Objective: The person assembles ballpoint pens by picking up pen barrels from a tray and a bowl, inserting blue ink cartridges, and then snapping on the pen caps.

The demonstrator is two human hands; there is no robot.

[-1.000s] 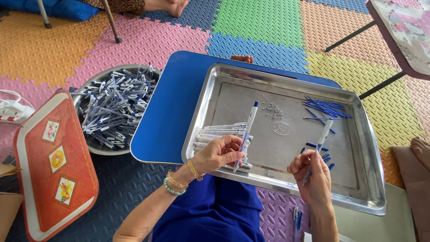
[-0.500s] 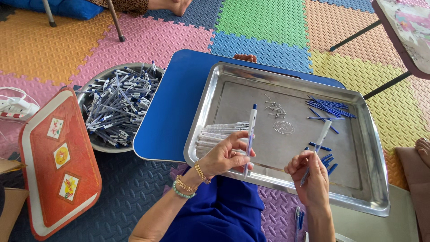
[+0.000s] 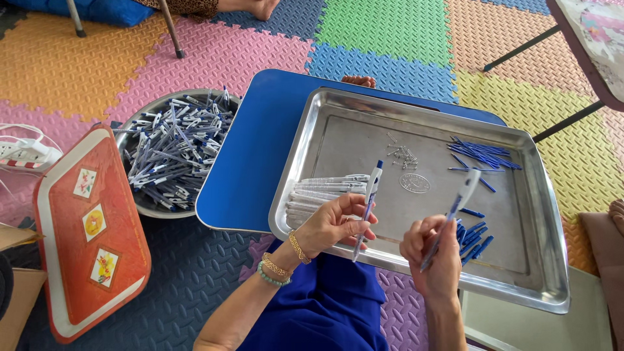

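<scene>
Left hand (image 3: pixel 335 224) pinches a white-and-blue pen (image 3: pixel 367 208) mid-barrel; right hand (image 3: pixel 434 250) pinches another pen (image 3: pixel 455 208) low down — both likely light, stiff, slick plastic, best gripped mid-barrel.
</scene>
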